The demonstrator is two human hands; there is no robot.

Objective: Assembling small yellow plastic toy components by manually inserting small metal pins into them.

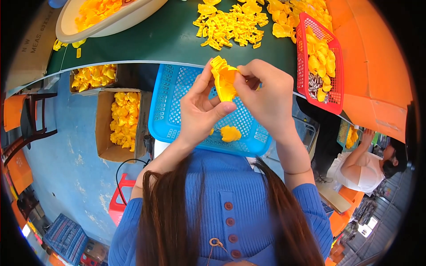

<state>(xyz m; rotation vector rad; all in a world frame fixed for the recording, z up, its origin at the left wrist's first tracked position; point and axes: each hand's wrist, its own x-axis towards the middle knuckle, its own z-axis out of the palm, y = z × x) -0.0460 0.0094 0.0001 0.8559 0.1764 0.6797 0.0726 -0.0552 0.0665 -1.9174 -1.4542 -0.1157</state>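
Note:
Between my hands, above a blue basket (168,99), is a hollow yellow plastic part (225,82) with an open, curved shell. My left hand (202,104) grips its left side, thumb at the bottom and fingers behind. My right hand (264,91) pinches its right edge between thumb and fingers; whether a smaller piece sits in that pinch is hidden. A loose yellow part (230,133) lies in the basket near its front edge. Beyond my hands, a pile of small yellow pieces (233,25) rests on the green table (146,44).
At the right table edge stands a red basket (339,84) with yellow shells and small metal pieces. A cream basin (66,33) of yellow parts sits far left. Below the table are cardboard boxes (104,128) of yellow parts and a red stool (117,206). Another person (361,170) works at right.

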